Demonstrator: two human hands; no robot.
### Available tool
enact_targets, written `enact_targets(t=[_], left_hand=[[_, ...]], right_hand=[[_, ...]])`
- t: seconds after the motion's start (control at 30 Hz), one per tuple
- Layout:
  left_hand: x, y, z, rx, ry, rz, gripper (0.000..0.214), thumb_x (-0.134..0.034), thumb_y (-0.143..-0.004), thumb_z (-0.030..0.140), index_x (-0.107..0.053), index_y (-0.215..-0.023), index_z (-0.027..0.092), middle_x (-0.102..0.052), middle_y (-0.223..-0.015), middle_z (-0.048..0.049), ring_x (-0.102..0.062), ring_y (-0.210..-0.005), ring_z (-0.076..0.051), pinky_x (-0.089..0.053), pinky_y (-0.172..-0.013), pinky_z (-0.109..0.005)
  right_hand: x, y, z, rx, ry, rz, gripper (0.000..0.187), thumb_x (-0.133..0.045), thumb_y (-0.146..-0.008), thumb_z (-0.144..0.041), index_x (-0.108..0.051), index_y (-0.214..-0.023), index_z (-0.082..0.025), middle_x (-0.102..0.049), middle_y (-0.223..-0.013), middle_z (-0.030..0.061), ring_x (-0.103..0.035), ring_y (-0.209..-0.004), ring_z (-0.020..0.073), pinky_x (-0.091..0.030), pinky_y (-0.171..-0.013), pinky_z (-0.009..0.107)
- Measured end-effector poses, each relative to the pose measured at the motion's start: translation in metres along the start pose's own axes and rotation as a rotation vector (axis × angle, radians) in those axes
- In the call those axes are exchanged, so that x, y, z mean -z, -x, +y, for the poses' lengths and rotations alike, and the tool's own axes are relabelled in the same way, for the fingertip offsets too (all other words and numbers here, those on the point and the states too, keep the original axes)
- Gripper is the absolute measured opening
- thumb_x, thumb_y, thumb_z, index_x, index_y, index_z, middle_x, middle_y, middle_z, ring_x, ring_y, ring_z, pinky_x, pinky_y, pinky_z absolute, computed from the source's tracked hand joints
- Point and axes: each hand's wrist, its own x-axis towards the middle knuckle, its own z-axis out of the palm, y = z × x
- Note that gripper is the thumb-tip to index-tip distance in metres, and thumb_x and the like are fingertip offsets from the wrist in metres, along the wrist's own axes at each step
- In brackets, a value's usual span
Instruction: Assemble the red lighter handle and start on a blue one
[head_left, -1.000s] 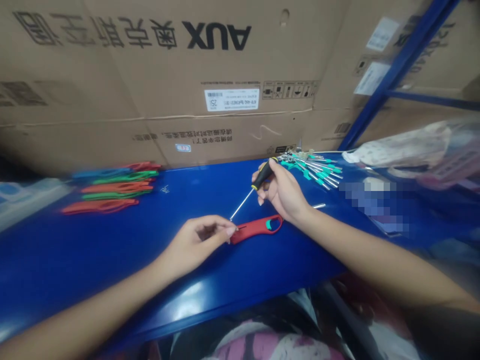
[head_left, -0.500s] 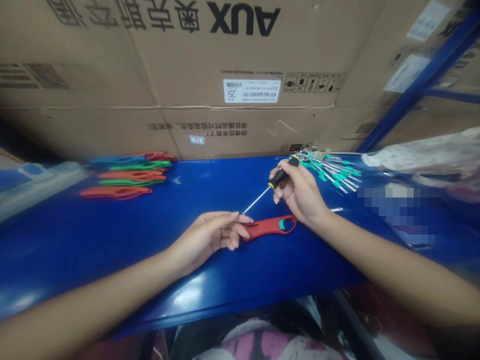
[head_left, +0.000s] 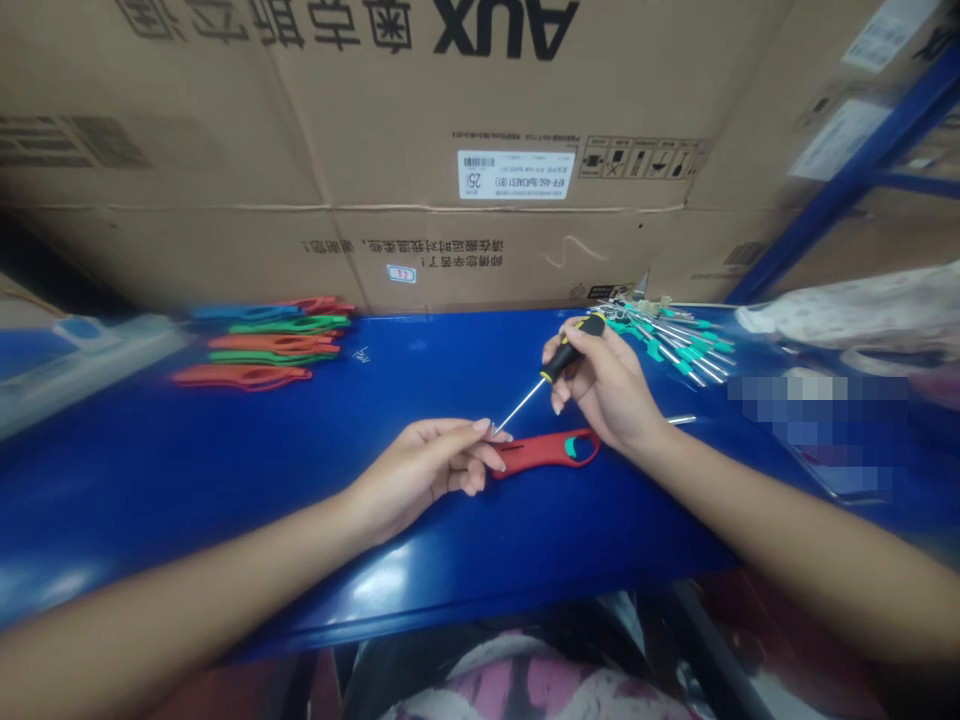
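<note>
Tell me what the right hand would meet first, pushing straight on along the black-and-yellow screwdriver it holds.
Probably the fingertips of the left hand: the slim metal shaft of the screwdriver points at them, though depth there is unclear.

- Across the big cardboard box, printed upside down in heavy black and partly cut by the top edge, stood the brand "AUX", followed by "奥克斯空调".
- The white label on that box, also upside down, read "KFR-46G/BpR3AES1 (B1)" and "25"; its finer lines were too small to read.
- Lower on the cardboard, two inverted lines read "师傅您辛苦了!" and "请在搬运时对我温柔些,谢谢您!".
- Beside the label ran a row of handling signs, one bearing a cross.
- A small blue-edged sticker carried red marks, unclear.
- Pale scribbles on the blue bench were illegible.
</note>
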Motion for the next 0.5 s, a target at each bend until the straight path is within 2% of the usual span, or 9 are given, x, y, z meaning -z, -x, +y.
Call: enact_targets(t=[0.2,0.3,0.5], left_hand=[[0.0,0.0,-0.003,-0.033,-0.052,0.009,0.029,-0.086,-0.077,0.035,-0.079,-0.093,0.011,-0.074,-0.074,-0.004,-0.058,-0.05,-0.004,-0.048,-0.05,-0.013],[0.002,0.0,-0.005,-0.089,-0.105,0.014,0.025,-0.084,-0.08,0.034,-0.079,-0.092,0.013,-0.075,-0.075,-0.0033,-0.06,-0.052,-0.004,-0.049,-0.051,-0.012],[0.004,0.002,-0.005,-0.19,-0.339,0.02,0.017,-0.078,-0.085,0.03,-0.078,-0.088,0.013,-0.075,-0.073,-0.0029,-0.062,-0.053,-0.004,-0.051,-0.053,-0.012]], right_hand=[[0.0,0.0,0.002,-0.002,0.003,-0.019,0.03,-0.071,-0.083,-0.04,-0.049,-0.094,-0.024,-0.066,-0.075,-0.0048,-0.053,-0.042,0.0088,-0.048,-0.036,0.024],[0.001,0.0,0.0,0.013,0.015,-0.024,0.029,-0.072,-0.082,-0.04,-0.05,-0.093,-0.023,-0.066,-0.074,-0.0048,-0.054,-0.043,0.0089,-0.049,-0.037,0.024],[0.003,0.001,-0.009,0.129,0.036,0.025,0.025,-0.07,-0.083,-0.038,-0.05,-0.09,-0.024,-0.065,-0.072,-0.0059,-0.046,-0.036,0.006,-0.04,-0.03,0.021]])
